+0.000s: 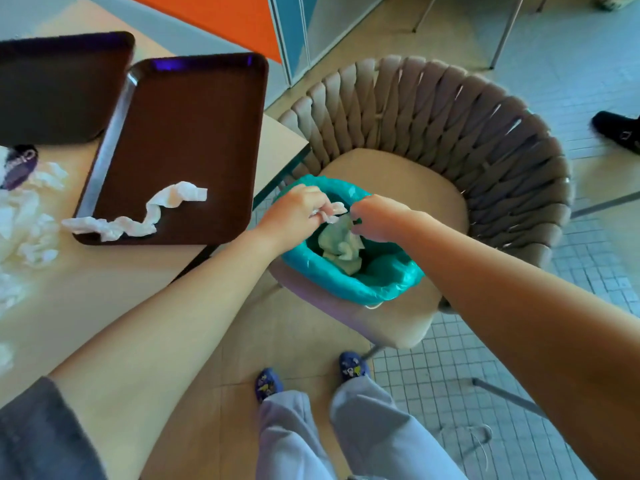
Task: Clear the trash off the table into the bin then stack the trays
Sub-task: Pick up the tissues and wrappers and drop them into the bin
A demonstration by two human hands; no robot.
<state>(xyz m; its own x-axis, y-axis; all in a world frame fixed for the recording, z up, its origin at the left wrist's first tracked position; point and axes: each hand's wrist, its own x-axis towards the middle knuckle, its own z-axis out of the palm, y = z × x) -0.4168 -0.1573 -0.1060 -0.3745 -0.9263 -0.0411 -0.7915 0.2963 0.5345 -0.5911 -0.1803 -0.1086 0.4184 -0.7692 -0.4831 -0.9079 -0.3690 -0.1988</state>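
Note:
Both my hands are over the bin [381,285], which has a teal liner and stands on a chair seat. My left hand [298,213] pinches a small white tissue scrap [334,211] above the opening. My right hand [377,220] is curled at the bin's far rim, and I cannot tell whether it holds anything. Crumpled paper [341,249] lies inside the bin. On the table, a brown tray [194,133] carries a long twisted napkin [138,216]. A second dark tray [59,88] sits behind it to the left.
More crumpled tissues [27,233] and a purple wrapper [19,166] lie at the table's left edge. The woven chair [450,133] stands right beside the table corner. Another person's black shoe [616,129] is at the far right on the tiled floor.

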